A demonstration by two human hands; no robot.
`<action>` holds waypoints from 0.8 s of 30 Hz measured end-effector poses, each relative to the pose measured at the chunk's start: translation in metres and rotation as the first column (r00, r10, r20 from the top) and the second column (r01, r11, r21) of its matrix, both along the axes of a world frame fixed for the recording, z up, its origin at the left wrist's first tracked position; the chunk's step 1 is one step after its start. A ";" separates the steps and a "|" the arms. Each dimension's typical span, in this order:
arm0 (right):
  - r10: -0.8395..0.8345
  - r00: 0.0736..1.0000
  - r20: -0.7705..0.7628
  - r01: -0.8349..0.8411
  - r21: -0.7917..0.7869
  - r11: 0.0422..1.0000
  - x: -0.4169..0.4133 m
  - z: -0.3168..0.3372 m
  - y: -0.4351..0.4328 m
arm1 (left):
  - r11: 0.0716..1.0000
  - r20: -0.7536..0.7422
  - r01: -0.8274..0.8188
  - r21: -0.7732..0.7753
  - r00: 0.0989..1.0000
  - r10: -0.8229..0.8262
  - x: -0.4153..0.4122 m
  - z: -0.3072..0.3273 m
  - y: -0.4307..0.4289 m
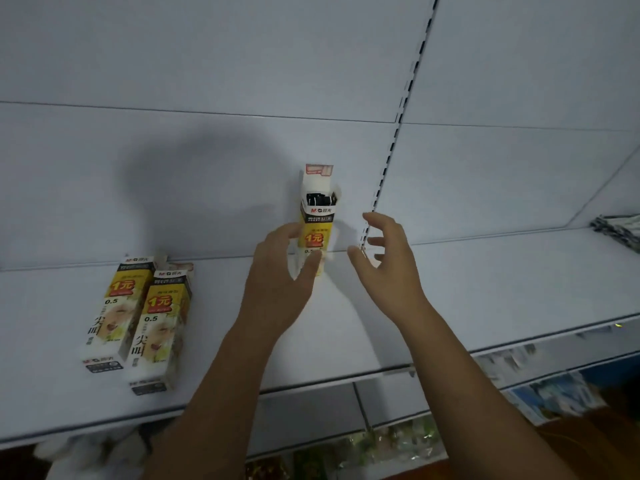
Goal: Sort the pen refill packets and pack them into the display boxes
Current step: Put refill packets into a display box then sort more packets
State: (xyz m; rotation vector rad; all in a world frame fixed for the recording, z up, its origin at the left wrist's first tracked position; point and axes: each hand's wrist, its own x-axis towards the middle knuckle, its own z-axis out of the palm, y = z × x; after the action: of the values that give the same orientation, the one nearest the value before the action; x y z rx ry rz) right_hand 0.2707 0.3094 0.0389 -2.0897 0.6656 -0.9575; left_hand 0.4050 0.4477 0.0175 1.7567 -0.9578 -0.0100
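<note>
An upright yellow-and-white display box (316, 220) stands at the back of the white shelf (485, 289). Its top flap is raised and black refill packets show inside. My left hand (277, 282) holds its lower part, with the fingers at the left side and the thumb across the front. To the right of the box my right hand (384, 261) hovers with its fingers spread, a small gap away and holding nothing. Two more display boxes of the same kind lie flat side by side at the shelf's left, one (116, 306) behind the other (159, 327).
A slotted metal upright (391, 150) runs up the back panel just right of the standing box. Grey packets (616, 233) lie at the far right of the shelf. Below the shelf's front edge (311, 386), colourful goods (554, 393) fill a lower level.
</note>
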 end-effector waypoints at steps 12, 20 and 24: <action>-0.115 0.955 -0.273 0.053 -0.224 0.973 -0.224 -0.013 -0.095 | 0.946 0.489 0.063 0.317 0.844 -0.220 -0.182 0.015 -0.112; -0.273 0.915 -0.298 0.226 -0.184 0.957 -0.395 -0.026 -0.185 | 0.898 0.483 0.220 0.381 0.781 -0.396 -0.323 0.011 -0.239; -0.363 0.884 -0.296 0.329 -0.160 0.931 -0.451 -0.032 -0.224 | 0.866 0.470 0.296 0.403 0.745 -0.473 -0.370 0.012 -0.296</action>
State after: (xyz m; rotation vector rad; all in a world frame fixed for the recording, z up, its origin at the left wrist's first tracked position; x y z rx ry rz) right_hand -0.1802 0.0851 0.0070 -2.2920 1.2159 -0.8594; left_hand 0.0346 0.1522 0.0296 1.8376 -1.8395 0.0969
